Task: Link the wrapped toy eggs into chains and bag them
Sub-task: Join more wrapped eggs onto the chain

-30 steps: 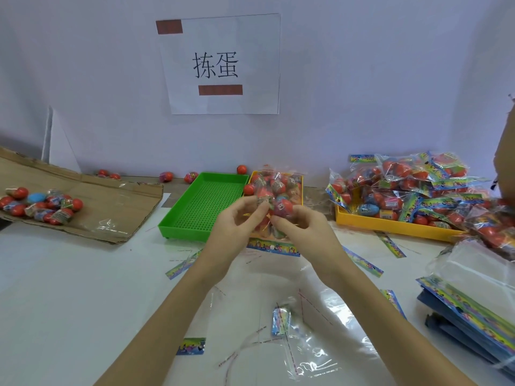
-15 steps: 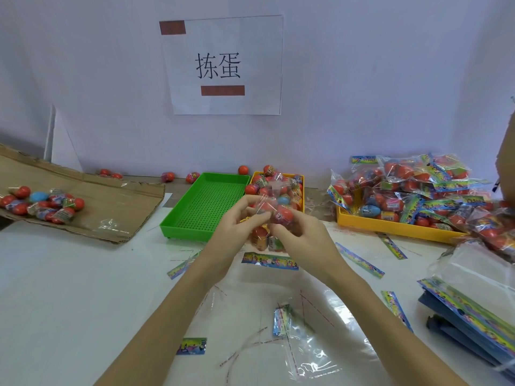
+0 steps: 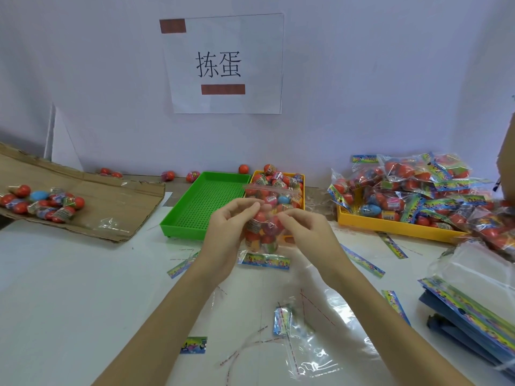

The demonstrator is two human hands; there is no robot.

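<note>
A clear bag of wrapped toy eggs stands upright on the white table in front of me, its open mouth with a red strip up top. My left hand pinches the bag's left side near the top. My right hand pinches its right side. Behind the bag, a small yellow tray holds several loose wrapped eggs. A printed header card lies at the bag's foot.
An empty green tray sits left of the bag. A yellow tray at right is heaped with filled bags. Flattened cardboard with several eggs lies at left. Empty clear bags, label strips and a stack of bags cover the near table.
The egg cluster has dropped lower into the clear bag, which now stands on the table. Both hands have come down and shifted their hold to the bag's upper sides.
</note>
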